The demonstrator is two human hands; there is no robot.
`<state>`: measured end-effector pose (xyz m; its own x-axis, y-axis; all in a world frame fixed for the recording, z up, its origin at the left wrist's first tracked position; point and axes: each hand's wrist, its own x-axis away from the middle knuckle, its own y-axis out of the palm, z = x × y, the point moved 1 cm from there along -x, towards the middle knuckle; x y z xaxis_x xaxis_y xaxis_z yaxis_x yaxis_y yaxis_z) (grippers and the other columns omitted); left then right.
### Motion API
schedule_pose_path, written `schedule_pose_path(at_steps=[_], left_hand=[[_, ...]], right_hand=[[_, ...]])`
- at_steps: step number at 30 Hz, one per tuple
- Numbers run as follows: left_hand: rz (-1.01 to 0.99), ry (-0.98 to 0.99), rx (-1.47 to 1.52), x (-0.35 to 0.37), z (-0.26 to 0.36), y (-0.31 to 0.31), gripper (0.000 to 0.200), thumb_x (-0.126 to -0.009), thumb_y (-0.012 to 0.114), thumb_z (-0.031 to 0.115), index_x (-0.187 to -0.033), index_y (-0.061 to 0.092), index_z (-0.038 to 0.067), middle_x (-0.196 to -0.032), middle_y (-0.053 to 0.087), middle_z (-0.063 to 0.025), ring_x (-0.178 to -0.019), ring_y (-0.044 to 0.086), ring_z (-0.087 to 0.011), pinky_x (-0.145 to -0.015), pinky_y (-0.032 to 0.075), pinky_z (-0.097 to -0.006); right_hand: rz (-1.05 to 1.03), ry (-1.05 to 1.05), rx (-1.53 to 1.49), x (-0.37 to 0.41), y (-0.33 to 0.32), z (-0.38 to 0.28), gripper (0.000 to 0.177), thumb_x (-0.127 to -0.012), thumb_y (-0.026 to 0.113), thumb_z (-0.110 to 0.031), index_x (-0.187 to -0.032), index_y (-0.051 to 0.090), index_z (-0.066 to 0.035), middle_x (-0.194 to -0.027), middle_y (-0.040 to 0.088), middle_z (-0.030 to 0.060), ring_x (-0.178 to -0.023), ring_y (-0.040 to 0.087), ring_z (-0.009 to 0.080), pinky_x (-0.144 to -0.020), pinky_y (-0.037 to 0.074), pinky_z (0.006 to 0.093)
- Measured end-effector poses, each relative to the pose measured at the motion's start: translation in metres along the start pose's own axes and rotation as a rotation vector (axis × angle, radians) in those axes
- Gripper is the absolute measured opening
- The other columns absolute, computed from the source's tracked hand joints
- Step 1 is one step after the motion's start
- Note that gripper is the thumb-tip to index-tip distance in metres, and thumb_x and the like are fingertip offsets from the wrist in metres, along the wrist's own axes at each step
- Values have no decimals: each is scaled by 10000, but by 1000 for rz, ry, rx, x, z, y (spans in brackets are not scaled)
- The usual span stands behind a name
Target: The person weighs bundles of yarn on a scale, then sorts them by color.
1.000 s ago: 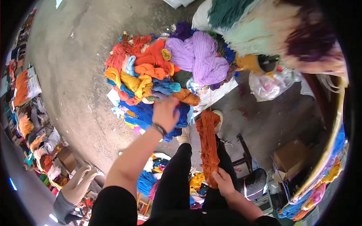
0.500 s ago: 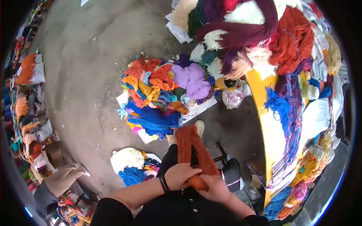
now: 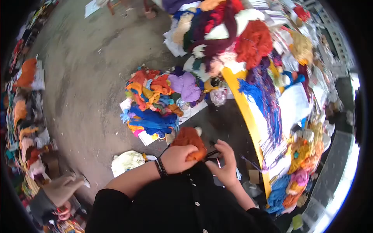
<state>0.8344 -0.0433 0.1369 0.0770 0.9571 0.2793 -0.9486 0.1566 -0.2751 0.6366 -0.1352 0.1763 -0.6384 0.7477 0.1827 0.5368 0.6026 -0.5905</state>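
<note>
A rust-orange skein of yarn [image 3: 188, 138] hangs bunched in front of my body. My left hand [image 3: 178, 158], with a dark band at the wrist, is closed around its near end. My right hand [image 3: 226, 164] is off to the right of the skein, apart from it, with thumb and fingers spread and nothing in them. Beyond the skein lies a floor pile of yarn, with a blue skein [image 3: 153, 121] nearest and a lilac skein [image 3: 185, 86] further back.
A yellow-edged table [image 3: 248, 130] on the right is heaped with yarn and papers. White yarn [image 3: 126, 162] lies on the floor at the left. Shelves of yarn [image 3: 29, 128] line the far left, where another person's legs [image 3: 64, 188] show. A clear plastic bag [image 3: 218, 96] sits beside the table.
My right hand has let go of the rust-orange skein and moved right, opening. The skein, earlier hanging in a long loop, is now gathered shorter in my left hand. The view has shifted right.
</note>
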Motion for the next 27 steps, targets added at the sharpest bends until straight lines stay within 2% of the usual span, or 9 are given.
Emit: schedule_pose_path(at_steps=[2, 3, 4, 7, 13, 22, 24, 25, 27], left_hand=[[64, -24, 0, 5, 17, -6, 366, -802, 689, 283, -1083, 589, 71, -904, 655, -161, -838, 646, -336, -720, 516, -395], [147, 67, -35, 8, 13, -2, 367, -790, 713, 264, -1072, 596, 60, -948, 656, -166, -865, 650, -332, -743, 520, -384], [215, 95, -30, 11, 34, -7, 375, -772, 735, 229, -1062, 597, 36, -989, 653, -173, -880, 651, -331, -765, 525, -379], [215, 53, -9, 16, 70, -13, 373, -769, 740, 166, -1067, 584, 4, -978, 648, -124, -886, 643, -218, -790, 511, -320], [235, 102, 67, 10, 96, 11, 351, -807, 683, 74, -1110, 543, -33, -991, 628, -95, -914, 605, -163, -827, 491, -305], [-94, 510, -305, -31, 198, 76, 340, -819, 692, 236, -1071, 680, 8, -810, 645, -132, -785, 630, -273, -750, 488, -334], [-184, 547, -353, -37, 216, 95, 277, -813, 696, 210, -1002, 698, 9, -710, 592, -102, -713, 589, -248, -700, 472, -320], [-164, 689, -303, -41, 226, 111, 236, -799, 709, 199, -949, 707, 16, -679, 544, -79, -675, 549, -229, -678, 457, -311], [-234, 715, -239, -46, 232, 123, 253, -766, 743, 228, -926, 712, 34, -894, 602, -100, -791, 567, -244, -739, 461, -330]], right_hand=[[171, 213, -1224, 10, -14, 7, 513, -817, 725, -213, -1265, 526, -61, -1148, 600, 105, -797, 566, 136, -668, 447, 243], [287, 501, -1750, 8, -36, -4, 444, -930, 563, -374, -1245, 547, -61, -942, 629, 73, -656, 500, 134, -607, 422, 239], [132, 417, -2147, 3, -57, -1, 470, -963, 458, -442, -1180, 584, -45, -813, 615, 50, -629, 471, 123, -558, 383, 239], [183, 54, -2262, 6, -98, -11, 421, -931, 544, -424, -1026, 583, -16, -742, 463, 1, -586, 383, 96, -536, 314, 242], [231, -254, -2195, 54, -141, -1, 496, -954, 474, -472, -1053, 609, -5, -784, 535, 40, -588, 381, 109, -561, 319, 250], [426, -292, -2158, 130, -163, 17, 459, -944, 477, -473, -991, 628, -42, -767, 596, 44, -546, 403, 120, -554, 334, 259], [464, -136, -2219, 141, -161, 12, 449, -950, 475, -454, -1014, 633, -39, -877, 669, 77, -684, 596, 180, -659, 459, 288], [263, -371, -2138, 145, -157, 13, 430, -956, 483, -427, -1017, 632, -29, -919, 679, 99, -777, 634, 200, -724, 489, 313], [306, -401, -2086, 164, -164, 8, 423, -959, 486, -417, -1041, 623, -25, -921, 673, 113, -823, 631, 197, -746, 487, 311]])
